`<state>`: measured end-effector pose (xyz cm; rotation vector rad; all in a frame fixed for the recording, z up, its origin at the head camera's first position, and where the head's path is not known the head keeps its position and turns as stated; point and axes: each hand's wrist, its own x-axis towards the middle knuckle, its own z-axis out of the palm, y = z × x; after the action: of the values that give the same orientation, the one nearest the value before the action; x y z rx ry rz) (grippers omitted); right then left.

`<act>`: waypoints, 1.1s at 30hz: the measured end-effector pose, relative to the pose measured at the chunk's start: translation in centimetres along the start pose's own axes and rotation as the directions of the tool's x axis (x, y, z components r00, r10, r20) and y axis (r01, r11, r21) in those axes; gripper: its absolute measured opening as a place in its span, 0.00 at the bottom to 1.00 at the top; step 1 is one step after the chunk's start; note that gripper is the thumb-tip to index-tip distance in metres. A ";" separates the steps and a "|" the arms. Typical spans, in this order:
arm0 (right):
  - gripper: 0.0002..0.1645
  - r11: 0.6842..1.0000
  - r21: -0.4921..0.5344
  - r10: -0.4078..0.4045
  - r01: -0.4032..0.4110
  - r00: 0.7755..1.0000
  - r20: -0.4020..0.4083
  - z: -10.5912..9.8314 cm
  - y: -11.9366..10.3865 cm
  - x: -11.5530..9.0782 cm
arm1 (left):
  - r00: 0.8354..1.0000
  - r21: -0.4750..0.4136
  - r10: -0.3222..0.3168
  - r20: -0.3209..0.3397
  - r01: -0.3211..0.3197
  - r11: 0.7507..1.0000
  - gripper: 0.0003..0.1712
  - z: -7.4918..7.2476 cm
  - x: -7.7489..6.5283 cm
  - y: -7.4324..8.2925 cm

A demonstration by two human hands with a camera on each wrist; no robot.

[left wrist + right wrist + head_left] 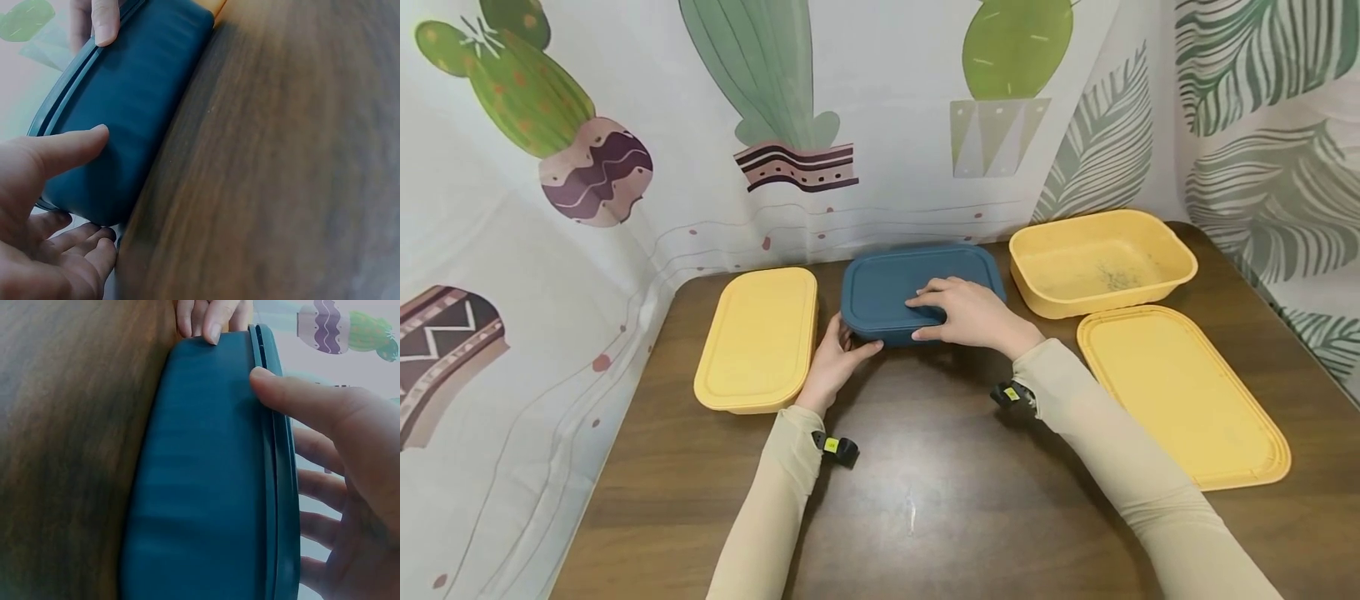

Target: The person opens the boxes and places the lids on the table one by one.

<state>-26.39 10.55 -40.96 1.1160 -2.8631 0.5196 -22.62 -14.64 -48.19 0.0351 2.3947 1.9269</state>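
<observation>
A blue lidded food container [917, 283] sits at the back middle of the table, lid on. My left hand [831, 367] holds its left front corner. In the left wrist view the left thumb [75, 149] lies along the container's front wall, with the other fingers around its end. My right hand [966, 312] rests on the lid [284, 487] from the right, fingers spread over the top. The right thumb [294, 394] touches the front rim, where a thin gap shows between lid and body.
Left of the blue container stands a yellow container [758, 337] with its lid on. An uncovered yellow container [1052, 304] stands at the back right, and a loose yellow lid [1187, 396] lies in front of it. A printed cloth [910, 192] hangs behind the wooden table [925, 500].
</observation>
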 end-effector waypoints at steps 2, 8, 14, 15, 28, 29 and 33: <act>0.34 1.000 -0.004 0.001 -0.001 1.000 0.006 -0.2 -0.1 0.1 | 1.000 0.000 -0.002 -0.002 0.002 1.000 0.51 -0.1 0.0 0.0; 0.33 1.000 0.006 0.015 -0.015 1.000 0.018 -1.2 -0.4 0.1 | 1.000 -0.008 0.003 -0.002 -0.003 1.000 0.51 0.1 0.0 0.2; 0.33 1.000 -0.002 0.022 -0.022 0.999 0.025 -1.4 -0.2 0.4 | 1.000 -0.018 0.012 0.003 -0.012 1.000 0.50 0.0 0.3 0.1; 0.33 1.000 -0.007 0.020 -0.020 1.000 0.020 -1.1 -0.1 0.5 | 1.000 -0.021 0.013 0.006 -0.013 1.000 0.50 0.0 0.2 0.1; 0.31 0.999 0.051 0.011 -0.006 0.996 -0.091 -0.6 -0.3 0.2 | 1.000 -0.028 0.001 -0.006 -0.002 1.000 0.50 -0.2 0.0 0.1; 0.31 0.999 0.052 0.013 -0.008 0.996 -0.091 -0.5 -0.4 0.2 | 1.000 -0.028 0.001 -0.005 -0.001 1.000 0.50 -0.2 0.0 0.2; 0.31 0.999 0.037 0.019 -0.016 0.997 -0.077 0.0 -0.5 0.4 | 1.000 -0.027 -0.003 0.005 0.003 1.000 0.50 -0.3 0.0 0.0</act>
<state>-26.32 9.95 -40.73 1.0527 -2.8103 0.6043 -22.68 -14.90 -48.13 0.0344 2.3638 1.9550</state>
